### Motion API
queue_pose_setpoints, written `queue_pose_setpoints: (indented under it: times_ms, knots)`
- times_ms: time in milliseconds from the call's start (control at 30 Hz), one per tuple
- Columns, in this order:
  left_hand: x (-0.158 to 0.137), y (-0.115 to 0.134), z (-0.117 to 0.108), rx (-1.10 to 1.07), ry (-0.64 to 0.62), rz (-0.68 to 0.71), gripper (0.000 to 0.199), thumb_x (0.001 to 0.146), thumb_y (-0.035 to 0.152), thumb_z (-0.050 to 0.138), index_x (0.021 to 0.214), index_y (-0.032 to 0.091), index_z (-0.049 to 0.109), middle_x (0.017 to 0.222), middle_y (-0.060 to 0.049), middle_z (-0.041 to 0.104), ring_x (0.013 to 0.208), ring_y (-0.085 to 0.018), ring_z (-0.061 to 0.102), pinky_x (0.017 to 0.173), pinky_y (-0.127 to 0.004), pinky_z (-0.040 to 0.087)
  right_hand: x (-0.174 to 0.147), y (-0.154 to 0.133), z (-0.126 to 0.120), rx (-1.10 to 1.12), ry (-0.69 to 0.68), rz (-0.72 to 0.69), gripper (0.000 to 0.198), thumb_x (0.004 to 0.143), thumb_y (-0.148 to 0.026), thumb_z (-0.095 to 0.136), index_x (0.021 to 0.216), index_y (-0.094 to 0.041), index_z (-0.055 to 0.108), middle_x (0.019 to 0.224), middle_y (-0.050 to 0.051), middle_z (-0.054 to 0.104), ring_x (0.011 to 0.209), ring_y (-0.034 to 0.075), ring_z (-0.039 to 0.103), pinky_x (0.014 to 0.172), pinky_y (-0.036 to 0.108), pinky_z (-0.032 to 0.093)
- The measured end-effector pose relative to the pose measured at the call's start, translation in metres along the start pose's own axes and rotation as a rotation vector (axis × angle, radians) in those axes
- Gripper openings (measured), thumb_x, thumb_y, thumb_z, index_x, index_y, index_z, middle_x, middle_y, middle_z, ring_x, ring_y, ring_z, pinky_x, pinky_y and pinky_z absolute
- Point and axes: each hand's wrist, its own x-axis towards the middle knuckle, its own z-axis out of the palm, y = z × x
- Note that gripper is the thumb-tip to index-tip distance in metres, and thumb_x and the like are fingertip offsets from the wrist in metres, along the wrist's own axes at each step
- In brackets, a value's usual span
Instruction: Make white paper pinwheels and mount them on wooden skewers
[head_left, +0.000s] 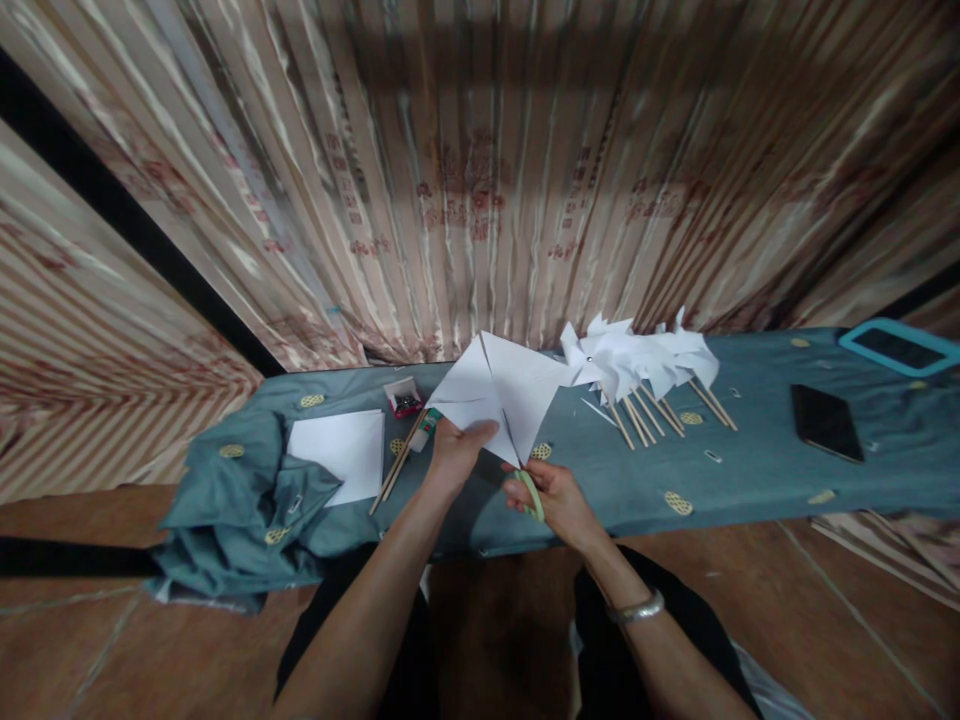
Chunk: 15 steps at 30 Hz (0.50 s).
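Note:
A white square of paper (525, 385) is held up over the cloth, turned corner-down, with slits running in from its corners. My left hand (459, 445) pinches its left lower side, thumb on top and the other fingers beneath. In my right hand (559, 497) is a pair of scissors with light green handles (534, 495). Their blades are at the paper's lower corner, along a slit; how far apart the blades stand is hard to make out.
White paper pinwheels (637, 360) on wooden sticks lie at the right. Left are paper sheets (349, 450), sticks (397, 460), a small box of dark bits (403, 398) and a green-white item (425, 428). A black phone (825, 422) and blue-framed object (900, 347) lie far right on the green cloth (622, 490).

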Motion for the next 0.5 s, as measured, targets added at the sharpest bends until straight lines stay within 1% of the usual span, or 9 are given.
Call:
queue_pose_setpoints:
  times_ms: [233,500]
  knots:
    - [-0.0036,0.0006,0.0013,0.006,0.011,-0.028,0.027,0.053,0.022,0.078,0.078,0.015,0.071,0.078,-0.005,0.073,0.072,-0.021,0.065,0.071,-0.032,0.051,-0.0001,0.0004,-0.0012,-0.043,0.002,-0.028,0.055,0.056,-0.059,0.082,0.085,-0.015,0.070,0.057,-0.001,0.062,0.052,0.011,0.054,0.050,0.025,0.040]
    - [-0.0043,0.0024,0.0010,0.020,0.021,-0.024,0.027,0.052,0.021,0.078,0.077,0.015,0.071,0.078,-0.005,0.074,0.071,-0.020,0.065,0.072,-0.032,0.052,0.0002,0.0008,0.0019,-0.013,0.031,0.014,0.055,0.051,-0.060,0.084,0.078,-0.015,0.070,0.053,-0.002,0.061,0.049,0.010,0.053,0.048,0.024,0.040]
